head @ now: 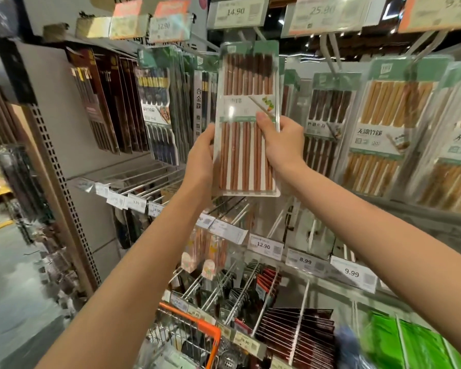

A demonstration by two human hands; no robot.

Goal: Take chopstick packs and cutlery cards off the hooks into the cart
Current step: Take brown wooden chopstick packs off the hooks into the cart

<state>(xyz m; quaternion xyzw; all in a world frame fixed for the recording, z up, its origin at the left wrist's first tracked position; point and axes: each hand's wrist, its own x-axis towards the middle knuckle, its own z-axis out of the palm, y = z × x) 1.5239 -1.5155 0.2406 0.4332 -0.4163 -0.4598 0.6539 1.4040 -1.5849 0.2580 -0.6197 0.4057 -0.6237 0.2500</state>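
A clear pack of reddish-brown wooden chopsticks with a green header stands upright in front of the hook wall. My left hand grips its left edge. My right hand grips the right edge, thumb across the front label. The pack's top reaches the hook under the 14.90 tag; whether it still hangs there I cannot tell. The cart, wire with an orange rim, sits low in the middle, below my arms.
Dark chopstick packs hang to the left, bamboo ones to the right. Bare hook rods with price tags jut out below. Red-black cutlery cards and green packs hang at the bottom. An aisle floor opens at the left.
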